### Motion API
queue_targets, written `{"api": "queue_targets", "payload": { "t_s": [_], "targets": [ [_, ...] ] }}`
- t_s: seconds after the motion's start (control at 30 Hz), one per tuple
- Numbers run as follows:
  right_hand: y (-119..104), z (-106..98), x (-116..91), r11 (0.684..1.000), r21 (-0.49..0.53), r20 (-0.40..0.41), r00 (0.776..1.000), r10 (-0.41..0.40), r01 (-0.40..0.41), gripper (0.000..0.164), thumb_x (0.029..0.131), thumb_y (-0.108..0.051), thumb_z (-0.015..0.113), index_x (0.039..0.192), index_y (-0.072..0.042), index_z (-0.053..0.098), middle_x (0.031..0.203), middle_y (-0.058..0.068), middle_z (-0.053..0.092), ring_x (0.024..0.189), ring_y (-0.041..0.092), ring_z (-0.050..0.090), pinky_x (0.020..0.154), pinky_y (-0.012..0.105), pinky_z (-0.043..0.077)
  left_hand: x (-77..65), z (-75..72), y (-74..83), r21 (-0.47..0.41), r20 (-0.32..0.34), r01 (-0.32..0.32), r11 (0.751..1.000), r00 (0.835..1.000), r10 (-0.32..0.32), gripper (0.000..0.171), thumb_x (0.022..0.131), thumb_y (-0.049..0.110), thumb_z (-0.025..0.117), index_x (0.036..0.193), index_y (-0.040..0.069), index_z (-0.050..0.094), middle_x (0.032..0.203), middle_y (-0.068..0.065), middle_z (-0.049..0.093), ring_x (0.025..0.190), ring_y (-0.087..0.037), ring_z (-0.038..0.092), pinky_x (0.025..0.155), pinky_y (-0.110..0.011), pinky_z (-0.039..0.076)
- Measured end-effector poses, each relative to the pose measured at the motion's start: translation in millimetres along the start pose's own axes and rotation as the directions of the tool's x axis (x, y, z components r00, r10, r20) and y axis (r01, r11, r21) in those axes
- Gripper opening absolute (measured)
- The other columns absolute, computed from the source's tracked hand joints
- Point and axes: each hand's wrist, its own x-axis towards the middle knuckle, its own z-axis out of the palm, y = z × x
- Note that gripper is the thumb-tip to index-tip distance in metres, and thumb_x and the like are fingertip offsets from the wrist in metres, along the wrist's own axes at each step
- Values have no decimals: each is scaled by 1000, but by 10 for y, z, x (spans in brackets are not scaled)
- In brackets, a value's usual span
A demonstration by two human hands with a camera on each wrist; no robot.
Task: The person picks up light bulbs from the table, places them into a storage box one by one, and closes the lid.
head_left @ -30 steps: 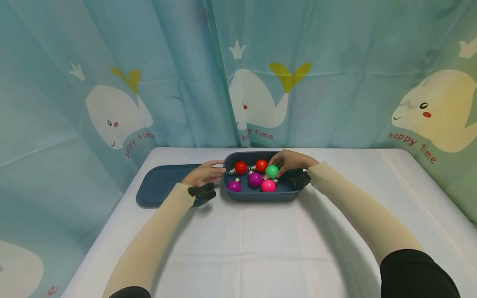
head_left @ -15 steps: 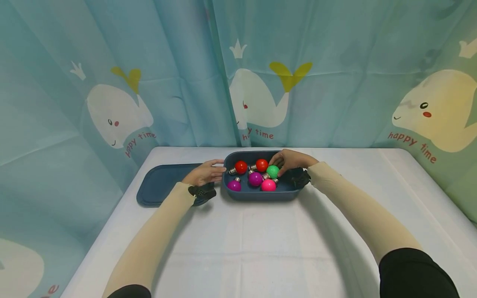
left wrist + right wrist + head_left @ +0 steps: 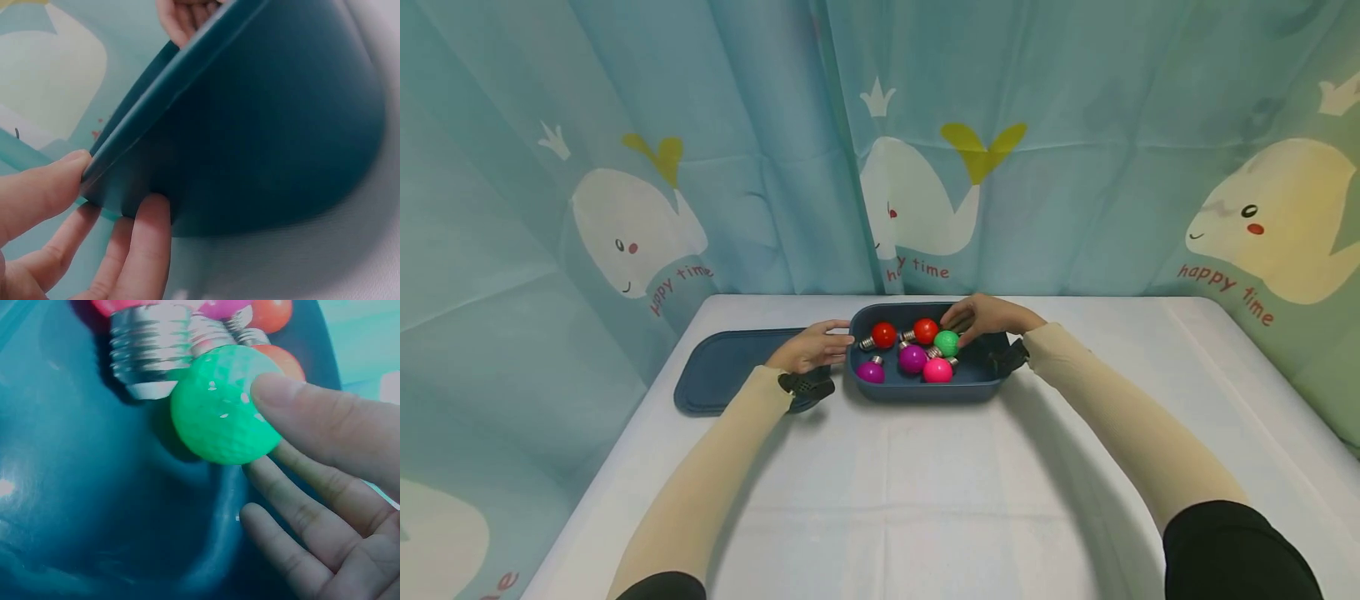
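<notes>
A dark blue box (image 3: 925,392) holds several coloured light bulbs. My left hand (image 3: 811,348) is at its left end; in the left wrist view the thumb touches the rim and the fairly straight fingertips rest against the outer wall (image 3: 250,156). Over the box's right part is my right hand (image 3: 992,317). In the right wrist view its thumb tip overlaps the green bulb (image 3: 219,409), while the other fingers (image 3: 294,550) lie spread and loosely bent beyond it. Red bulbs (image 3: 883,335), purple bulbs (image 3: 913,359) and a pink bulb (image 3: 937,371) lie around the green one.
A dark blue flat lid (image 3: 718,375) lies left of the box, partly beneath my left forearm and hand. Both stand on a white-covered table (image 3: 887,483). Behind it hangs a blue-green curtain (image 3: 790,217) printed with whales.
My right hand has risen slightly and shifted right, its fingers drawing away from the green bulb. The bulbs lie almost the same. My left hand has stayed at the box's end.
</notes>
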Motion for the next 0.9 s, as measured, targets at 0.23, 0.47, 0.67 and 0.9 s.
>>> {"api": "queue_targets", "payload": {
  "t_s": [0.23,0.47,0.67,0.9],
  "targets": [
    [16,-7,-70,999,34,-28,999,-34,35,55,84,-3,68,133,7,47,134,26,51,122,38,53,98,39,50,1,-11,-14,14,7,-9,1000,1000,9,57,96,8,50,147,4,24,139,-18,44,115,-23,51,112,-43,35],
    [-14,52,-230,986,127,-134,987,-90,107,55,85,-2,66,135,6,45,137,24,49,124,37,51,98,37,50,-3,-15,7,37,-3,-14,999,1000,14,57,96,10,52,146,5,27,135,-15,47,117,-23,51,111,-42,37],
    [-55,125,-334,971,177,-197,973,-123,158,54,85,0,65,135,6,45,139,25,46,125,37,50,99,38,49,-3,-33,-22,102,-18,-17,995,1000,19,54,96,16,53,144,6,31,141,-20,44,127,-32,48,108,-44,40],
    [-82,221,-425,969,164,-292,947,-132,186,53,84,-6,69,134,0,49,136,24,50,124,37,51,99,39,50,-50,-49,-55,220,-33,-63,974,997,72,51,97,21,51,143,5,35,141,-22,44,127,-35,47,105,-44,44]
  ]
}}
